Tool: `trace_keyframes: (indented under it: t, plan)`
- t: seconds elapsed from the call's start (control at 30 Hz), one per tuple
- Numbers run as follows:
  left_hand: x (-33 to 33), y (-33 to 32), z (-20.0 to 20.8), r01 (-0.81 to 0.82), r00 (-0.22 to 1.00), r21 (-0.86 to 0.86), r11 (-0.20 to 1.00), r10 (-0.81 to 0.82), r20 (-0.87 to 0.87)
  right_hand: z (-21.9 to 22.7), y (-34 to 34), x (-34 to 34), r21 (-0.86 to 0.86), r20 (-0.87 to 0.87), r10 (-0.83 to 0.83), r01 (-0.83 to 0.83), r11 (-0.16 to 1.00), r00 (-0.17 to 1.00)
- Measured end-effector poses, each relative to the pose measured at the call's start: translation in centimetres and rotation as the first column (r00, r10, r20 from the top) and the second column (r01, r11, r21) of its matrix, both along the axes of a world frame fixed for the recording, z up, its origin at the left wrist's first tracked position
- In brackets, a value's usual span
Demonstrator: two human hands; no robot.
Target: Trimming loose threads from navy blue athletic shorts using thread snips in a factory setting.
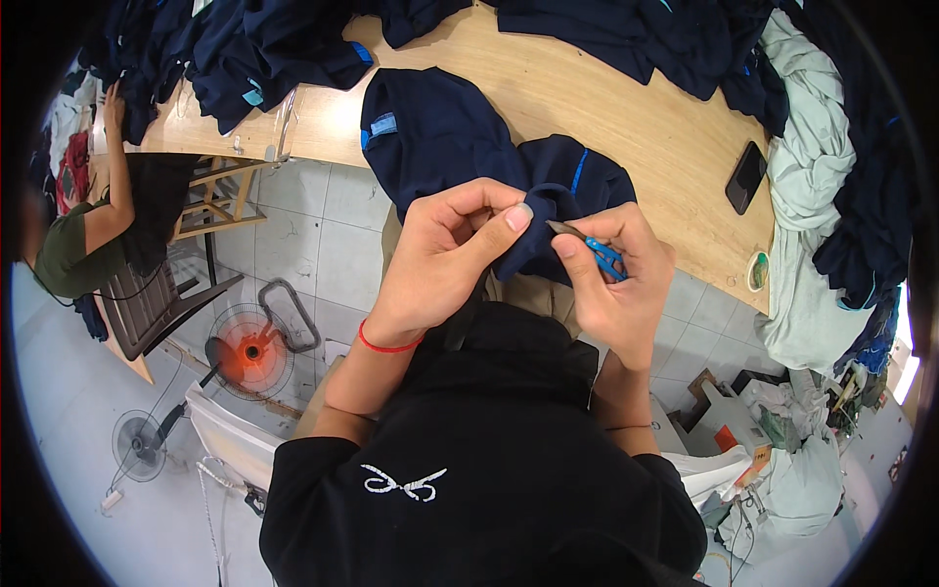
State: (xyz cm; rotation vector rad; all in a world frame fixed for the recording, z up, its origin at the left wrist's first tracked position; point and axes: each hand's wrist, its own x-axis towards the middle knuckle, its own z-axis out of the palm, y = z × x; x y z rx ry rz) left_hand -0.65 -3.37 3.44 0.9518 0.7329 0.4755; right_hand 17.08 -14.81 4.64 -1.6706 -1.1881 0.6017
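A dark navy garment (pixel 440 137) with bright blue trim lies over the table's near edge and hangs down to my lap. My left hand (pixel 460 240) pinches a folded edge of it between thumb and fingers. In my right hand (pixel 621 279) is a pair of small blue-handled thread snips (pixel 602 256), gripped between thumb and fingers. Their dark metal tip points left, close beside the cloth fold. Whether the blades touch a thread is too small to tell.
Piles of navy garments (pixel 264 49) line the far side of the wooden table (pixel 430 49). A black phone (pixel 746 178) and pale green cloth (pixel 807 127) are at the right. A co-worker (pixel 88 230) sits at the left, near a fan (pixel 252 350) and a chair (pixel 147 303).
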Motion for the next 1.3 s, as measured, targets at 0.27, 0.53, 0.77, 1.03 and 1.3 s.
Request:
trace_keyframes:
  t: [0.27,0.53,0.77,1.03,1.3]
  plan:
    - [-2.0,4.2,-6.3,-0.210,0.729,0.909,0.361,0.677,-0.101,-1.8,-3.6,9.2,0.019,-0.405,-0.480,0.532,0.847,0.778]
    - [3.3,1.2,-9.3,0.522,0.799,0.837,0.165,0.249,-0.547,-2.5,-5.4,8.4,-0.079,-0.332,-0.616,0.630,0.772,0.714]
    - [2.3,5.7,-5.4,-0.245,0.952,0.661,0.709,0.305,0.026,-5.4,-1.6,4.1,0.087,-0.560,-0.068,0.141,0.986,0.825]
    - [3.4,4.3,-0.7,-0.373,0.925,0.302,0.877,0.328,0.189,-2.4,3.6,3.6,0.149,-0.486,0.006,0.075,0.986,0.874]
    - [-2.7,5.7,-4.1,-0.372,0.898,0.415,0.830,0.436,-0.067,22.5,-1.3,27.8,0.542,-0.188,-0.718,0.680,0.494,0.671]
